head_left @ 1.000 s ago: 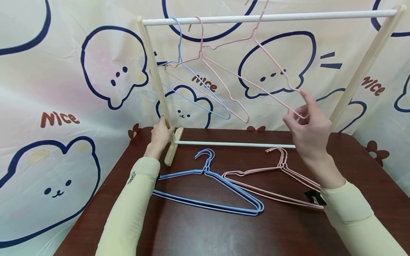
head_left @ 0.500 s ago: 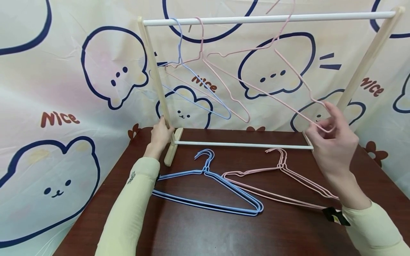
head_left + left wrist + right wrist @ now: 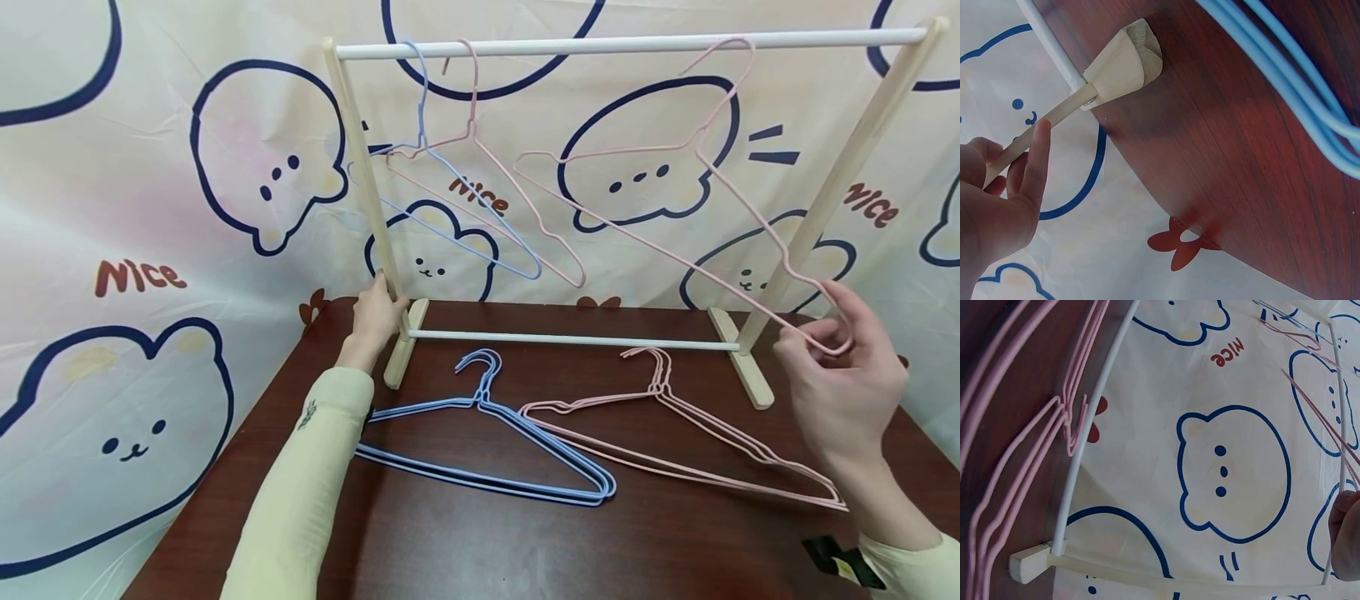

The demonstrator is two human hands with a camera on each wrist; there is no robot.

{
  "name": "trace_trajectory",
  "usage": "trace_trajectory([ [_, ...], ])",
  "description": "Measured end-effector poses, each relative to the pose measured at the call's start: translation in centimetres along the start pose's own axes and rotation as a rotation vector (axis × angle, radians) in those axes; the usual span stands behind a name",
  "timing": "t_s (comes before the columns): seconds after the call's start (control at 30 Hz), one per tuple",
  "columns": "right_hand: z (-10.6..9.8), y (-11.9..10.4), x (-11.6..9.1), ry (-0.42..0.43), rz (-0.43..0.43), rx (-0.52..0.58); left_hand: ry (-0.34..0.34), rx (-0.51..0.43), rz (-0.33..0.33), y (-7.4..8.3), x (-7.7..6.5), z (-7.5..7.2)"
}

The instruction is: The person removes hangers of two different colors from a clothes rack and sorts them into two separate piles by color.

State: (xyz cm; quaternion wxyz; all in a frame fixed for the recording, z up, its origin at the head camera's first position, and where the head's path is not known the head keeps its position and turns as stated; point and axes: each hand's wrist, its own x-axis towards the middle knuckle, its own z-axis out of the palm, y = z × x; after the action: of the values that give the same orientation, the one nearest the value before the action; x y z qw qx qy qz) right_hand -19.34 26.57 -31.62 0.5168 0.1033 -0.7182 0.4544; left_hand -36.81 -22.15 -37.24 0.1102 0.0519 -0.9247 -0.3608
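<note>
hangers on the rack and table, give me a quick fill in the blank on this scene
1. The right hand holds a ____ hanger hooked on the top rail.
2. The left hand grips the rack's left ____.
3. The hangers lying flat nearest the left arm are ____.

Missing words: pink; post; blue

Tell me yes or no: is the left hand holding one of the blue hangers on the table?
No, the left hand grips the rack's left wooden post, while the blue hangers lie untouched on the table.
</note>
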Motion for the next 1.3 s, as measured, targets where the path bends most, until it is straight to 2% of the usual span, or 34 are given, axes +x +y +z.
trace_trajectory([
  [0.23,-1.7,0.3,-0.8,-0.057,0.055,0.000,0.001,-0.003,0.000,0.0,0.0,0.0],
  [0.4,-2.9,0.0,-1.5,-0.093,0.160,-0.022,0.001,0.004,0.005,-0.1,0.1,0.0],
  [0.5,-3.6,-0.1,-2.0,-0.104,0.207,0.007,0.002,0.006,0.004,-0.1,0.1,0.0],
  [0.57,-4.0,0.2,-2.4,-0.098,0.184,0.101,0.007,0.017,0.009,-0.1,0.1,0.0],
  [0.73,-4.9,1.5,-3.3,-0.104,0.139,0.556,0.016,0.042,0.013,-0.2,0.1,0.0],
  [0.8,-5.4,2.1,-3.6,-0.130,0.146,0.670,0.013,0.037,0.008,-0.2,0.1,0.0],
  [0.97,-6.5,3.2,-4.4,-0.206,0.164,0.725,0.009,0.034,0.001,-0.1,0.0,0.0],
  [1.17,-8.0,3.8,-5.5,-0.261,0.262,0.737,0.014,0.028,0.011,-0.1,0.0,0.1],
  [1.3,-8.9,4.4,-6.1,-0.292,0.287,0.827,0.014,0.025,0.010,-0.1,0.1,0.1],
])
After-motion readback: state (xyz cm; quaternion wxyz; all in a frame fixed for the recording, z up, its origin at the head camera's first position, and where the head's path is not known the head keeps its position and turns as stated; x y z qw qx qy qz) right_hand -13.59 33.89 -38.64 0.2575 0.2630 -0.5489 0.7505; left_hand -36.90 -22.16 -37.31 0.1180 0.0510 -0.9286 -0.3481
